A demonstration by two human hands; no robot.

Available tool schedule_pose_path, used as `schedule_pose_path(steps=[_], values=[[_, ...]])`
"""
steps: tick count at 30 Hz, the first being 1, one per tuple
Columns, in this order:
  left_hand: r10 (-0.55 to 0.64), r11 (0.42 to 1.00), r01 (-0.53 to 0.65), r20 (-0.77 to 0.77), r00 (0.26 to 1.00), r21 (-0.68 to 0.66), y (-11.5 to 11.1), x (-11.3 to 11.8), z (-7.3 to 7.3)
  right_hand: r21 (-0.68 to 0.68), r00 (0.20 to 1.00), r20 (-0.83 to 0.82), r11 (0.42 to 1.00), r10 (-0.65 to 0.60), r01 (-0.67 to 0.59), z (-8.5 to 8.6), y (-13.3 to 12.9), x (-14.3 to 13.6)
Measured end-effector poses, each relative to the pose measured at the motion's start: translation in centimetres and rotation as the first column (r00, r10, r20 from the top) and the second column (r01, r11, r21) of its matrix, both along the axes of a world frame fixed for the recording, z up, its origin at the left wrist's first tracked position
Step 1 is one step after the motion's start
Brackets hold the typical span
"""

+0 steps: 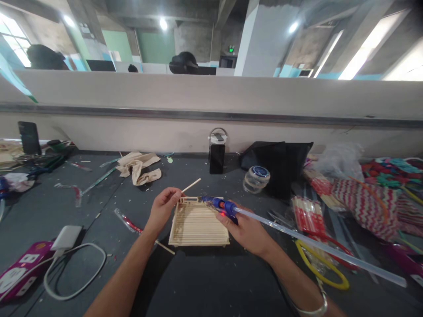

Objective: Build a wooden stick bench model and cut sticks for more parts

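Observation:
A shallow tray-like frame of pale wooden sticks [201, 224] lies on the dark table in front of me. At its upper left corner my left hand [165, 204] pinches a thin wooden stick [191, 185] that points up and right. My right hand [243, 224] is wrapped round a blue glue gun [220, 204] with a small red light. The gun's tip is over the far edge of the frame, and a long clear glue stick [313, 243] runs out of its back to the lower right.
A phone [217, 159] leans on a bottle behind the frame. A lidded jar [256, 179] and black bag [280, 165] stand right of it. Crumpled cloth [139, 168], a white adapter [67, 237] and purple power strip [24, 268] lie left. Red-and-white stick packs [308, 215] and knitwork [366, 204] are right.

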State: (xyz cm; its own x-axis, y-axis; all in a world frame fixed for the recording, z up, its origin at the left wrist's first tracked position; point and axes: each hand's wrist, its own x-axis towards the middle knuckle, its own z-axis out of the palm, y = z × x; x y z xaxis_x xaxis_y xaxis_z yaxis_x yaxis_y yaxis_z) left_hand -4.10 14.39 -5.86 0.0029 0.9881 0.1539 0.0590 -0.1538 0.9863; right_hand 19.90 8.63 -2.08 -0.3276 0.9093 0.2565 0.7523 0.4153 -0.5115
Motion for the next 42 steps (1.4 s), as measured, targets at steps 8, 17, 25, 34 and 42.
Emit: schedule_pose_path(steps=[8, 17, 25, 34, 42], values=[[-0.012, 1.000, 0.012, 0.021, 1.000, 0.008, 0.0, 0.0, 0.0, 0.011, 1.000, 0.019, 1.000, -0.004, 0.004, 0.2, 0.2, -0.5], [-0.030, 1.000, 0.030, 0.036, 0.999, 0.003, 0.0, -0.1, -0.2, -0.001, 0.999, 0.016, 0.999, 0.046, -0.046, 0.5, 0.3, -0.8], [-0.030, 1.000, 0.029, 0.033, 0.999, 0.008, 0.0, -0.1, -0.3, 0.004, 0.997, -0.021, 0.998, 0.069, -0.069, 0.5, 0.7, -1.2], [-0.044, 0.999, 0.043, 0.046, 0.998, 0.006, 0.0, -0.1, -0.3, -0.004, 0.995, -0.011, 0.995, 0.098, -0.098, 1.0, 0.8, -1.7], [-0.053, 0.999, 0.053, 0.051, 0.997, 0.004, 0.0, -0.1, -0.2, 0.021, 0.995, 0.030, 0.995, 0.095, -0.095, 1.1, 1.0, -2.2]])
